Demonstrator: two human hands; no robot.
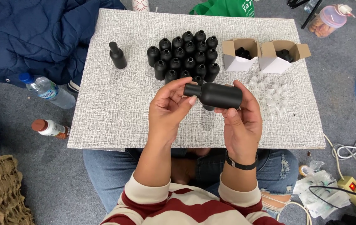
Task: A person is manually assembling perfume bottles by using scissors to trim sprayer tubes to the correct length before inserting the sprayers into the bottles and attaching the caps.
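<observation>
While both hands (205,110) grip one black bottle (215,95), one capped bottle (117,55) and two boxes (265,56) stand apart.

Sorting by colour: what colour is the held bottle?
Matte black bottle, seen in the head view.

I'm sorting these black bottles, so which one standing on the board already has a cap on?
The lone black bottle standing apart at the board's left. It has a cap on its neck, while the clustered bottles show open mouths.
</observation>
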